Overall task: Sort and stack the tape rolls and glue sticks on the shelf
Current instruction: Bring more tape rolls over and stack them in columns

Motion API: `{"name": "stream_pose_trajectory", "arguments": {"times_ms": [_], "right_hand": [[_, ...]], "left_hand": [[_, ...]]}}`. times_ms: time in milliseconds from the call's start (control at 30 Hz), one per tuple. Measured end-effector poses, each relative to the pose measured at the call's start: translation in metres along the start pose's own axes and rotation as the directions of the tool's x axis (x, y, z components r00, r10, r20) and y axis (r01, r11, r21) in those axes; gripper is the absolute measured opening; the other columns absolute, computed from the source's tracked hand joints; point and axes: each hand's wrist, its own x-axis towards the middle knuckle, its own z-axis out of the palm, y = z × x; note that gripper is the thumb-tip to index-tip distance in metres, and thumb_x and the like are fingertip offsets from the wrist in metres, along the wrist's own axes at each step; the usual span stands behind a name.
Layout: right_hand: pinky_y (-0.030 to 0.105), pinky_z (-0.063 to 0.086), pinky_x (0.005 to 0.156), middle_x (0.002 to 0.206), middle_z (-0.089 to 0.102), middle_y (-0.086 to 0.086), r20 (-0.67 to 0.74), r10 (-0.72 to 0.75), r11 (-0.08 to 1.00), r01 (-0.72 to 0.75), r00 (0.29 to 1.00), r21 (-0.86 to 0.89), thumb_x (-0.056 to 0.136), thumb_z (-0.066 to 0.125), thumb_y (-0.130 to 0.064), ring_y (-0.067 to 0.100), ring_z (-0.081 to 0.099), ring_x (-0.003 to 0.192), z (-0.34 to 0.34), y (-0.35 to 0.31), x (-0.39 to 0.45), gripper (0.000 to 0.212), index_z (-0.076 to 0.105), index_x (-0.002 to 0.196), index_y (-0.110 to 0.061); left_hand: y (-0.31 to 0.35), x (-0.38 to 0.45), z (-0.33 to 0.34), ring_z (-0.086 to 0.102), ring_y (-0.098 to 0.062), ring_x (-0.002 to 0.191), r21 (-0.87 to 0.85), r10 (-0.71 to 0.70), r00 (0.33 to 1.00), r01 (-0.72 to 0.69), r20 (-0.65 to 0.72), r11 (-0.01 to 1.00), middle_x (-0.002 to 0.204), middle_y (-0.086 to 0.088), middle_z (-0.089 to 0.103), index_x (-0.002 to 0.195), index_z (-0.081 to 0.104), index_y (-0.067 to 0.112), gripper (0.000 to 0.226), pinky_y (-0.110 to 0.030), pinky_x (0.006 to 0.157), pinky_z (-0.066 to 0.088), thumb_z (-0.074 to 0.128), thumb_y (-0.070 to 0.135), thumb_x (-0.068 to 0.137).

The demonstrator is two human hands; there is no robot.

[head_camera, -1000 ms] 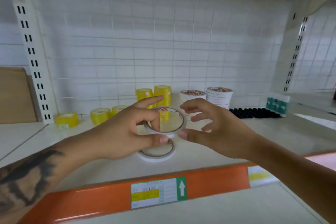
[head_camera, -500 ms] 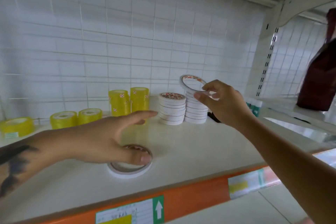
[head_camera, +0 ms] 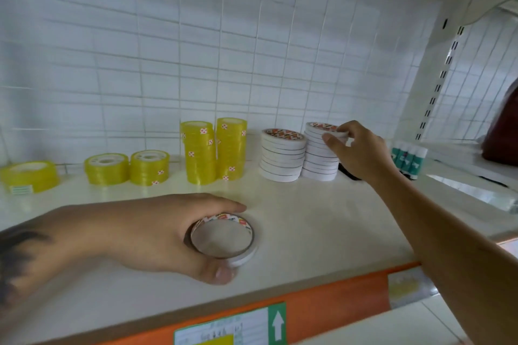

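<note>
Most rolls already stand sorted at the back of the white shelf [head_camera: 322,213]: the right hand [head_camera: 356,148] pinches a thin white tape roll [head_camera: 326,129] onto the right-hand white stack [head_camera: 321,159], while the left hand [head_camera: 157,235] grips the last loose white tape roll [head_camera: 224,238] near the front edge.

My right hand [head_camera: 356,148] covers the far right side of the white tape stack [head_camera: 319,159] and most of a black object [head_camera: 349,174] behind my wrist; what it is cannot be told. My left hand [head_camera: 157,232] hides the left wall of the white tape roll [head_camera: 224,238] it grips. The glue sticks [head_camera: 407,158] at far right are too blurred to read. A dark red object [head_camera: 504,131] is cut off by the right edge. The price label [head_camera: 224,329] on the orange strip [head_camera: 336,308] is cut off below, its print illegible.
</note>
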Motion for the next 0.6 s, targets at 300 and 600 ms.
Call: {"name": "stream_pose_trajectory", "arguments": {"times_ms": [300,600], "right_hand": [[0.029,0.036,0.082,0.114,0.066,0.000,-0.020,0.021,1.000,-0.021,1.000,0.019,0.096,0.059,-0.056,0.021,0.053,0.104,0.002,-0.002,-0.007,0.042,0.059,0.126,-0.027],[0.033,0.043,0.099,0.136,0.060,-0.001,0.036,-0.287,0.951,0.289,0.957,-0.105,0.094,0.060,-0.056,0.021,0.056,0.125,-0.019,-0.044,-0.053,0.052,0.051,0.140,-0.033]], "left_hand": [[-0.003,0.003,-0.002,0.048,0.022,0.118,0.055,-0.011,1.000,0.010,0.019,0.998,0.131,0.045,0.050,0.112,0.033,0.085,0.062,-0.014,0.102,0.044,0.077,0.076,0.068],[-0.007,0.001,-0.015,0.043,0.019,0.127,0.057,-0.095,0.995,0.094,0.014,0.994,0.139,0.040,0.047,0.148,0.037,0.055,0.101,-0.014,0.109,0.036,0.080,0.078,0.061]]}}
